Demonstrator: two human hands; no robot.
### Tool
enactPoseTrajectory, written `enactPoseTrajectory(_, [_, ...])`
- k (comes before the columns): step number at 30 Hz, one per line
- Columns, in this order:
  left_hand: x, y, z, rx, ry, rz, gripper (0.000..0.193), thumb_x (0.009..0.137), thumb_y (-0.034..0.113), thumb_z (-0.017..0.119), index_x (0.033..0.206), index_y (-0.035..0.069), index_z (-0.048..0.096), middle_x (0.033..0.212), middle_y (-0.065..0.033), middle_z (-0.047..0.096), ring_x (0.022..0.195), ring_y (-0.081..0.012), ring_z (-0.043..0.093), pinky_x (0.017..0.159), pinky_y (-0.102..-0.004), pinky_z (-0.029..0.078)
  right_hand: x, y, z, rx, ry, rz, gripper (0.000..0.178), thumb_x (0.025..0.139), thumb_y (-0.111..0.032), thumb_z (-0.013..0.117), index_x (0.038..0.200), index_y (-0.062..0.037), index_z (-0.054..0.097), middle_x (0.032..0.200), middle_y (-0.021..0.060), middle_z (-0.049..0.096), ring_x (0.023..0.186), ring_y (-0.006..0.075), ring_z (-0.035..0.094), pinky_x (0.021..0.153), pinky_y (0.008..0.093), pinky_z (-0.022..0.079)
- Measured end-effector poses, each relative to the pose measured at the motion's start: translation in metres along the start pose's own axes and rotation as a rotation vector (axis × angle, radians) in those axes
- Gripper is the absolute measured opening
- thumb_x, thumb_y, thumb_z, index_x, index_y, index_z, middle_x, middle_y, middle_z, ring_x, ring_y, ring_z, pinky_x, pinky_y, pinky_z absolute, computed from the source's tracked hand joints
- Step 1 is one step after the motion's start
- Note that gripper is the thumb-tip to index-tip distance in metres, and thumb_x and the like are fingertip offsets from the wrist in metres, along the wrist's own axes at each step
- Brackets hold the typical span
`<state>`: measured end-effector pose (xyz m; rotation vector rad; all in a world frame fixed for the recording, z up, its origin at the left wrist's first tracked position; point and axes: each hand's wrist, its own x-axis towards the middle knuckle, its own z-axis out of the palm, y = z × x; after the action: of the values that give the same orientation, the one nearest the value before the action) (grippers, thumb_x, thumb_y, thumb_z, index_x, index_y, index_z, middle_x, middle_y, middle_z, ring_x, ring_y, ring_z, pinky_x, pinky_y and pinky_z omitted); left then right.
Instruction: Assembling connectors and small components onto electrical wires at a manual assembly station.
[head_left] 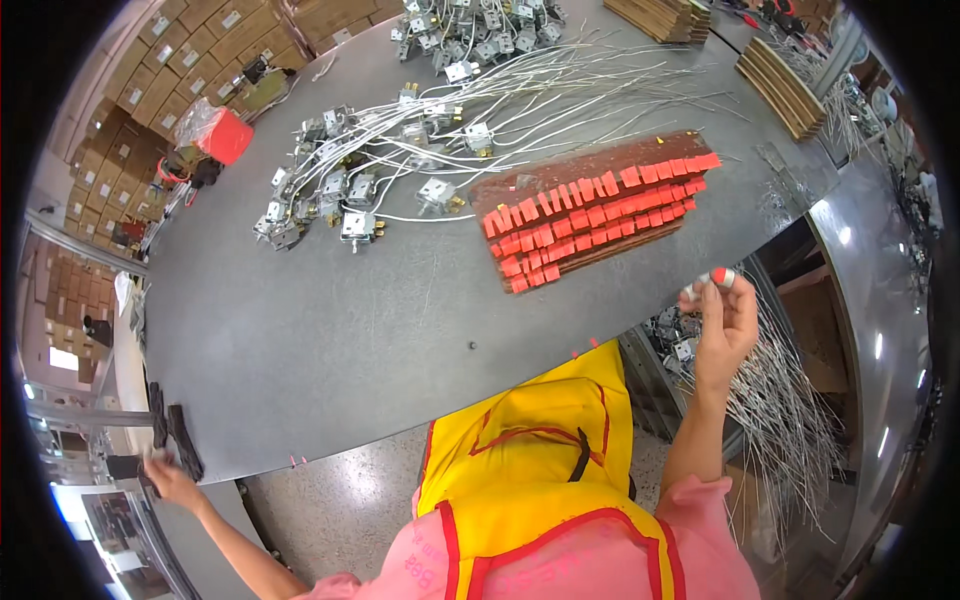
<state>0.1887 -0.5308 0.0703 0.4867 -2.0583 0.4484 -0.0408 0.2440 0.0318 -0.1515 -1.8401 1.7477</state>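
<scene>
My left hand reaches to the table's left edge, beside two dark brown strips. Its fingers are curled together, too small in view to show what is between them. Off the table's right front edge, my right hand is raised with thumb and fingers drawn together. White wrapping covers some fingertips, and a small red patch shows on one; anything pinched there cannot be made out. On the table ahead lies a reddish-brown board carrying rows of short red tape pieces.
Metal switch-like parts with white wires spread across the table's far left, and another heap sits behind. Brown slats are stacked at far right. Below my right hand hangs a bundle of wires. A red container stands left.
</scene>
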Motion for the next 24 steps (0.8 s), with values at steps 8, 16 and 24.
enactPoseTrajectory(8, [0.074, 0.361, -0.058, -1.134, -0.595, -0.069, 0.028, 0.096, 0.008, 0.045, 0.12, 0.002, 0.059, 0.074, -0.0021, 0.057, 0.059, -0.0089, 0.053, 0.053, -0.022, 0.041, 0.038, -0.098, 0.042, -0.475, 0.054, -1.08, 0.022, 0.081, -0.007, 0.066, 0.101, -0.003, 0.061, 0.115, 0.0114, 0.06, 0.103, 0.0328, 0.059, 0.091, 0.042, 0.045])
enactPoseTrajectory(16, [0.047, 0.465, -0.108, -1.469, -0.945, 0.362, 0.031, 0.082, -0.003, 0.056, 0.111, 0.003, 0.065, 0.069, -0.009, 0.058, 0.055, -0.0186, 0.055, 0.053, -0.0288, 0.044, 0.047, -0.083, 0.015, -0.767, -0.222, -1.076, 0.056, 0.089, -0.059, 0.042, 0.086, -0.0091, 0.067, 0.082, 0.006, 0.057, 0.089, 0.0253, 0.056, 0.103, 0.0502, 0.03])
enactPoseTrajectory(24, [-0.002, 0.505, -0.094, -0.95, -0.725, 0.706, 0.045, 0.067, -0.007, 0.059, 0.108, 0.009, 0.067, 0.061, -0.0078, 0.048, 0.053, -0.0268, 0.051, 0.048, -0.0397, 0.04, 0.111, 0.04, -0.059, -0.895, -0.206, -0.752, 0.04, 0.064, -0.044, 0.074, 0.079, -0.0081, 0.064, 0.08, 0.0056, 0.049, 0.085, 0.0251, 0.051, 0.101, 0.0487, 0.03])
